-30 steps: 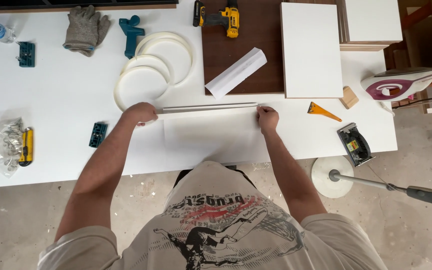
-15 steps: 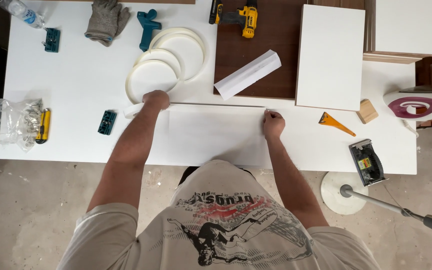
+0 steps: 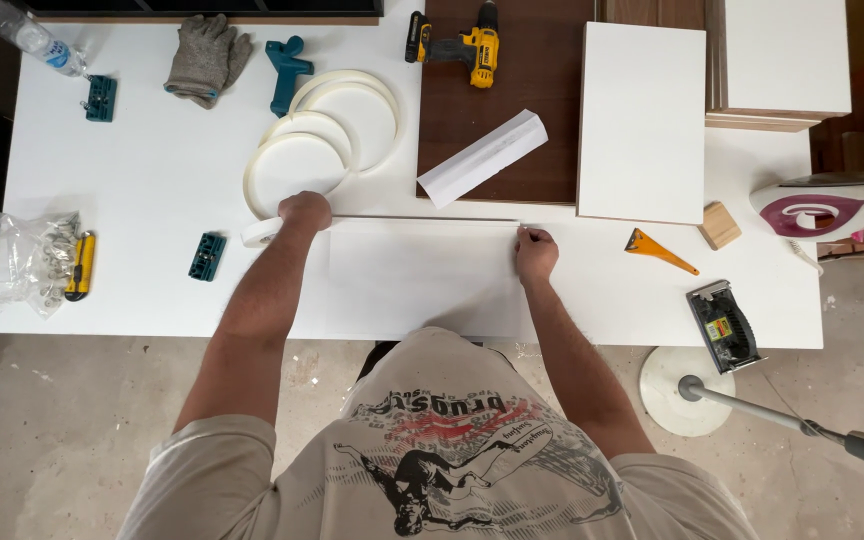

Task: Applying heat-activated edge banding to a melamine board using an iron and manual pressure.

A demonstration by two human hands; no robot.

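A white panel [image 3: 422, 280] lies flat on the white worktable [image 3: 152, 190], its near edge at the table's six o'clock rim, and a thin strip of edge banding [image 3: 422, 219] runs along its far edge. The left hand [image 3: 304, 211] rests closed on the strip's nine o'clock end, fingers curled down over it, just beside a small roll of white tape [image 3: 259, 233]. The right hand [image 3: 535, 252] sits at the panel's three o'clock corner, fingertips pinched on the strip's other end. Loose coils of white edge banding [image 3: 324, 135] lie at twelve o'clock from the left hand. Far out at nine o'clock a clear plastic bag [image 3: 7, 258] holds small pieces too blurred to tell, with a yellow utility knife [image 3: 79, 266] touching its side. At three o'clock from the right hand lie an orange scraper [image 3: 657, 249], a small wooden block [image 3: 719, 225] and an edge trimmer [image 3: 723, 326]; a clothes iron [image 3: 837, 203] stands at the table's end.
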